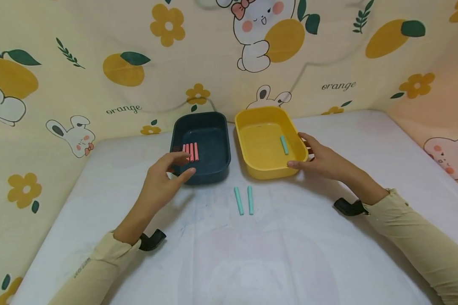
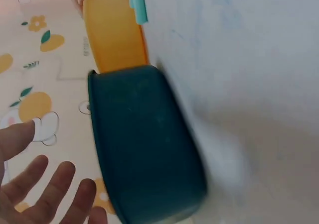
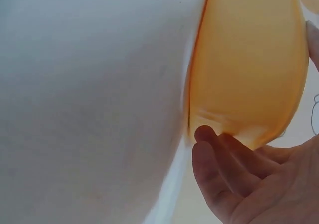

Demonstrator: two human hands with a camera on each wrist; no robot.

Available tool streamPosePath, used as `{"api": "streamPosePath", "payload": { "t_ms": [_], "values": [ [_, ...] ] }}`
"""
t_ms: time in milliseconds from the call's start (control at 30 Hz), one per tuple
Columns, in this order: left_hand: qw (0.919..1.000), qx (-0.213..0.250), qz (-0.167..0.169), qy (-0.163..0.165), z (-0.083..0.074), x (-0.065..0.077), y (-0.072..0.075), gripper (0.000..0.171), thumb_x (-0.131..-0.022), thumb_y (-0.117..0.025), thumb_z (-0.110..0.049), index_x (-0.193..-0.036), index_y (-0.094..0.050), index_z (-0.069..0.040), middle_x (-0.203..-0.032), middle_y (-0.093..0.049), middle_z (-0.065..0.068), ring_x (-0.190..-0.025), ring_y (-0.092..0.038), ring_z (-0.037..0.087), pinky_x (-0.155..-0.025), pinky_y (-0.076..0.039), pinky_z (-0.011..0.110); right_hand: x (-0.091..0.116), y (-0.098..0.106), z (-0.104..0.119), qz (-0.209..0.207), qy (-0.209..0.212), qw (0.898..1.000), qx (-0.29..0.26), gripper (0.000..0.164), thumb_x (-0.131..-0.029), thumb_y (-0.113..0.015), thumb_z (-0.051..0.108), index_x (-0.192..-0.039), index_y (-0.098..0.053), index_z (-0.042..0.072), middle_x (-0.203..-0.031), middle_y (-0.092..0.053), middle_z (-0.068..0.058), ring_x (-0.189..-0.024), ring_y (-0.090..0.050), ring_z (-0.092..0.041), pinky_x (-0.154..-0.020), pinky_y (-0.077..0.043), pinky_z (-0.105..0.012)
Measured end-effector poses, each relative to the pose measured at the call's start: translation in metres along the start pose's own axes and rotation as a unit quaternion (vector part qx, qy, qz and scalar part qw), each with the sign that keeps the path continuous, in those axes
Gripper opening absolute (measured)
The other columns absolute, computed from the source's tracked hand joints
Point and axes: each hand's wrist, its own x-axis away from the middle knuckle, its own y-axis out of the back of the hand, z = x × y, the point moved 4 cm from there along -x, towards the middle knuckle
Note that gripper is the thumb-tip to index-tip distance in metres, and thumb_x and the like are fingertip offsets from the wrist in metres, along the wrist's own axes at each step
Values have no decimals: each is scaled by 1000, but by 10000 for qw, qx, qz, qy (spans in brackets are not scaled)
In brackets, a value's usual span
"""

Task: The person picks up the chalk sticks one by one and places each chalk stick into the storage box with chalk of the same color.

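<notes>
The left hand (image 1: pixel 164 176) hovers at the near left corner of a dark teal plastic tub with rounded corners (image 1: pixel 208 177), its fingers apart and holding nothing. It hides that corner and covers part of a row of slim pink sticks (image 1: pixel 196 152) inside; at least four show. In the left wrist view, the teal tub's tall outer wall blocks its contents from sight.

Just to the right stands a yellow plastic tub of similar shape (image 1: pixel 257 146), a narrow gap between the two. The right hand (image 1: pixel 320 159) grips its near right corner — thumb over the near rim, fingers bent against the right side. One slim turquoise stick (image 1: pixel 284 145) lies in the yellow tub, toward that hand. Two more turquoise sticks (image 1: pixel 250 200) lie nearly parallel on the white-covered table (image 1: pixel 252 262), before the gap and apart from each other, with neither hand across them.

Behind both tubs rises a cream cloth backdrop (image 1: pixel 198 51) printed with oranges, flowers and rabbits. Beige sleeves (image 1: pixel 420 237) reach both wrists, and a black fitting (image 1: pixel 152 240) juts out beneath each one.
</notes>
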Motion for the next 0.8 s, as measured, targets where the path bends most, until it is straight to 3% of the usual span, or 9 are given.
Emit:
{"api": "streamPosePath", "payload": {
  "t_ms": [133, 300, 400, 533, 600, 700, 800],
  "values": [
    [9998, 23, 65, -198, -12, 5, -6, 41, -90, -75, -21, -128, -61, -13, -118, -67, 7, -112, -62, 23, -91, -52, 44, 2, 4, 1, -14, 67, 10000, -27, 108, -85, -71, 58, -160, -7, 15, -158, -31, -23, -140, -39, -40, -108, -43, -58],
    [9967, 314, 672, -322, -29, 10, -22, 37, -90, -75, -19, -124, -63, -12, -116, -69, 6, -106, -64, 20, -92, -56, 40, 5, 8, 3, -13, 151, 9998, -121, 104, -84, -73, 55, -160, -13, 15, -157, -32, -21, -139, -41, -40, -107, -45, -56],
    [9899, 874, 1119, 28, -37, 9, -34, 36, -89, -75, -18, -123, -64, -12, -116, -70, 7, -103, -65, 17, -91, -57, 34, 6, 8, 2, -23, 140, 9997, -179, 104, -84, -74, 54, -159, -14, 14, -157, -33, -21, -137, -43, -39, -107, -45, -56],
    [9703, 1634, 1555, 876, -41, 7, -52, 38, -89, -76, -17, -125, -63, -16, -123, -68, 8, -106, -64, 17, -93, -55, 28, 6, 7, 1, -30, 138, 9994, -302, 105, -84, -75, 53, -159, -14, 12, -157, -32, -22, -136, -44, -40, -108, -45, -56],
    [9637, 1747, 1707, 1075, -42, 7, -61, 40, -88, -76, -16, -126, -63, -16, -125, -67, 9, -110, -63, 19, -95, -55, 29, 5, 6, 1, -39, 161, 9993, -344, 105, -84, -75, 52, -159, -13, 12, -157, -32, -21, -136, -45, -40, -108, -45, -56],
    [9650, 1492, 1840, 1127, -41, 7, -74, 41, -85, -79, -15, -124, -65, -19, -125, -68, 6, -113, -63, 20, -97, -55, 31, 4, 6, 2, -65, 239, 9990, -379, 104, -84, -75, 50, -159, -14, 12, -157, -32, -21, -136, -45, -39, -107, -45, -55],
    [9729, 1077, 1808, 953, -40, 9, -84, 43, -81, -83, -13, -120, -68, -18, -122, -68, 3, -112, -63, 20, -98, -55, 35, 2, 6, 3, -69, 267, 9990, -360, 104, -84, -75, 50, -159, -14, 11, -157, -32, -21, -135, -46, -40, -107, -45, -55]
  ]
}}
